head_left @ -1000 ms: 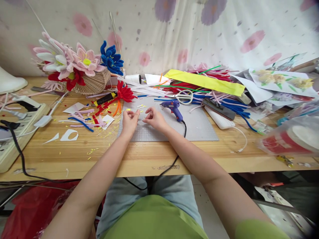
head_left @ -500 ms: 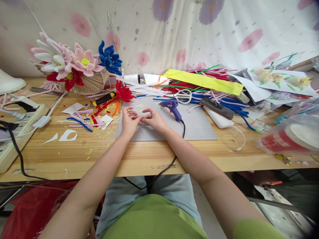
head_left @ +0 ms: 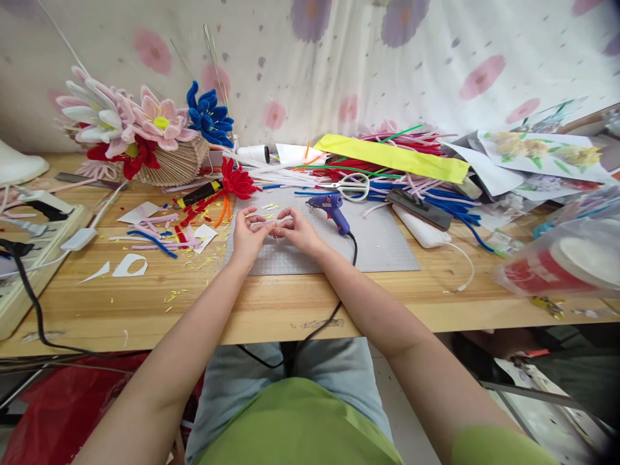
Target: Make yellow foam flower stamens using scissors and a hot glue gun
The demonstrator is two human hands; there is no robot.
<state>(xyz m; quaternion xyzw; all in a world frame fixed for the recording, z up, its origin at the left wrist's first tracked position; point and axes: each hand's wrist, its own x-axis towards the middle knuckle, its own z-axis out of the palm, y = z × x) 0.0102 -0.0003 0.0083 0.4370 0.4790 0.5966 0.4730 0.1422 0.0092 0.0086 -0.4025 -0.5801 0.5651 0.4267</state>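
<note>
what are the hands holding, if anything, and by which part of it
It cannot be told: the left hand and right hand meet over the gray cutting mat, and anything between them is too small to make out.

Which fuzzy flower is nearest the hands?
The red flower beyond the left hand; the other flowers, including a second red one, cluster farther back, to the left.

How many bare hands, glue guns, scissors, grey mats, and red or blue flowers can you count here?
Hands: 2, the left hand and the right hand
Glue guns: 1, the purple glue gun
Scissors: 1 pair of scissors
Mats: 1 grey mat
Red flowers: 2, the bunched red flower and the separate red flower
Blue flowers: 1 blue flower
Total: 8
</note>
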